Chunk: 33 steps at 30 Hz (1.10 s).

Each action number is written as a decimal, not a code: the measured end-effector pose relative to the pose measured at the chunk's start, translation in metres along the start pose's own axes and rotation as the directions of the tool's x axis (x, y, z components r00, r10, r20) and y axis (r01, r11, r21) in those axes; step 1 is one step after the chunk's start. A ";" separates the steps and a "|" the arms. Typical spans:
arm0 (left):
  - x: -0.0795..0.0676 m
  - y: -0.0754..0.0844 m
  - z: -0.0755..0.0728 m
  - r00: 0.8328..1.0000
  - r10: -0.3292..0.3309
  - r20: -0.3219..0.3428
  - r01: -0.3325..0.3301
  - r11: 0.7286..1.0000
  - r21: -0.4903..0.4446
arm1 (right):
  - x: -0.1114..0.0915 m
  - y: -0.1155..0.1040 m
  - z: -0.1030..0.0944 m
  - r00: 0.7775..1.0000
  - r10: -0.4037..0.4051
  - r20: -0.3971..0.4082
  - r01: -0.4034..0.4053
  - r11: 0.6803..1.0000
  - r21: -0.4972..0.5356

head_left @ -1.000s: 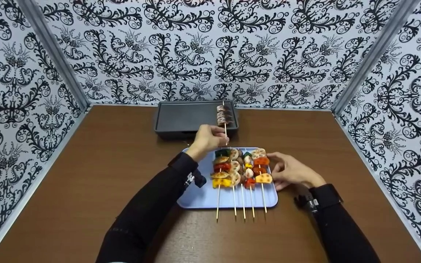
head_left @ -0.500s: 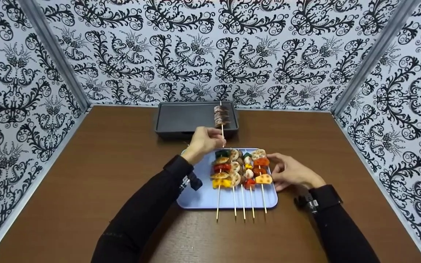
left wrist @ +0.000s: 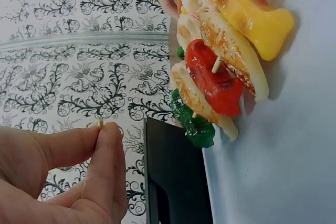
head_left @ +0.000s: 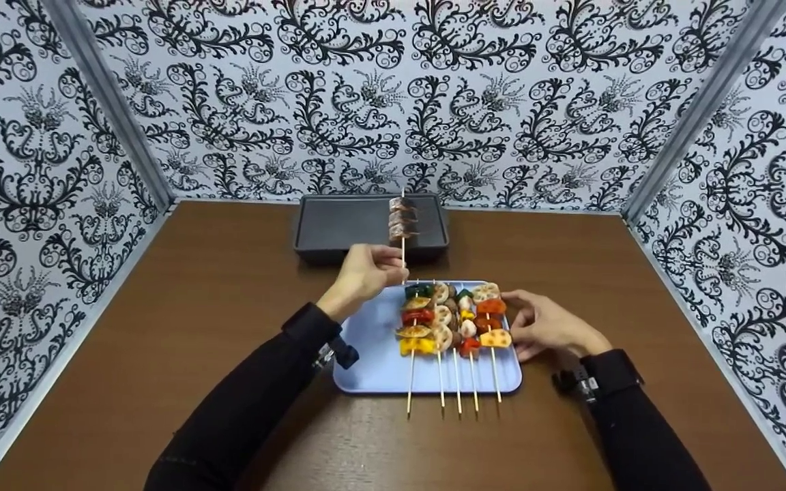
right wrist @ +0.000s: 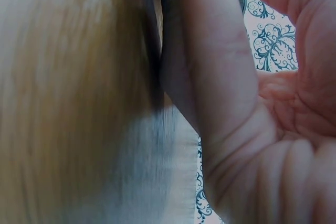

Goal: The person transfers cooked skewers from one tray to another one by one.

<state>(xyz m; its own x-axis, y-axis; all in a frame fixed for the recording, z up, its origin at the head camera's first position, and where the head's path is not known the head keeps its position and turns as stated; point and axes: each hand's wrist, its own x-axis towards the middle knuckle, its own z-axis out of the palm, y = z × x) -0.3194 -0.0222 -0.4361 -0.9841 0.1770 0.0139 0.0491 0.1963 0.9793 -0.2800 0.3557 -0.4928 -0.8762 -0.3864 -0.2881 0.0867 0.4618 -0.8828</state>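
My left hand (head_left: 364, 274) pinches the bare stick end of a meat skewer (head_left: 402, 221) between thumb and fingers. Its brown pieces overlap the dark griddle (head_left: 345, 225) in the head view. In the left wrist view only the stick's tip shows between the fingertips (left wrist: 107, 135). A light blue tray (head_left: 372, 372) carries several vegetable skewers (head_left: 417, 317) side by side, sticks toward me, with yellow, red and green pieces and lotus root slices. My right hand (head_left: 553, 324) grips the tray's right edge, fingers toward the back and thumb nearer the front.
The griddle stands behind the tray, close to the back wall. Patterned black-and-white panels (head_left: 366, 95) enclose the brown table (head_left: 195, 307) at the back and sides. Several skewer sticks (head_left: 459, 402) jut over the tray's front rim.
My left hand has moved left and slightly toward me, carrying the meat skewer across in front of the griddle. The right hand keeps its place at the tray.
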 end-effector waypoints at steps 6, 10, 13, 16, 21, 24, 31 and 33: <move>-0.009 0.002 -0.006 1.000 -0.012 0.002 0.012 0.999 -0.045 | -0.003 0.000 -0.002 1.000 -0.002 0.009 0.002 1.000 0.014; -0.015 0.000 -0.008 1.000 -0.009 -0.003 0.009 0.998 -0.057 | -0.003 0.001 -0.001 1.000 -0.003 0.009 0.003 1.000 0.006; -0.019 -0.003 -0.009 1.000 -0.002 -0.009 0.002 0.999 -0.053 | -0.002 0.002 0.000 1.000 -0.004 0.004 0.004 1.000 0.001; -0.023 -0.004 -0.011 1.000 0.005 -0.014 -0.006 0.999 -0.053 | -0.002 0.001 0.000 1.000 -0.003 -0.003 0.003 1.000 -0.001; -0.030 -0.006 -0.014 1.000 0.017 -0.009 -0.018 0.999 -0.047 | -0.002 0.001 0.000 1.000 0.005 -0.002 -0.005 1.000 0.001; -0.035 -0.007 -0.017 1.000 0.028 -0.006 -0.028 0.999 -0.043 | -0.001 0.001 0.000 1.000 0.002 0.000 -0.002 1.000 0.005; -0.045 -0.008 -0.023 0.999 0.051 -0.005 -0.051 0.998 -0.033 | 0.000 0.002 0.001 1.000 -0.006 0.011 0.005 1.000 0.015; -0.049 -0.008 -0.024 0.998 0.060 0.006 -0.060 0.998 -0.015 | -0.001 0.003 0.000 1.000 -0.010 0.003 0.010 1.000 0.014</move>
<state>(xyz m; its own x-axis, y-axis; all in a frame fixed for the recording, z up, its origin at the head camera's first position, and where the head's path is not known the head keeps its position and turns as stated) -0.2754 -0.0555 -0.4400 -0.9783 0.1943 0.0717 0.1057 0.1706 0.9797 -0.2794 0.3572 -0.4950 -0.8757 -0.3932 -0.2802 0.0846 0.4464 -0.8908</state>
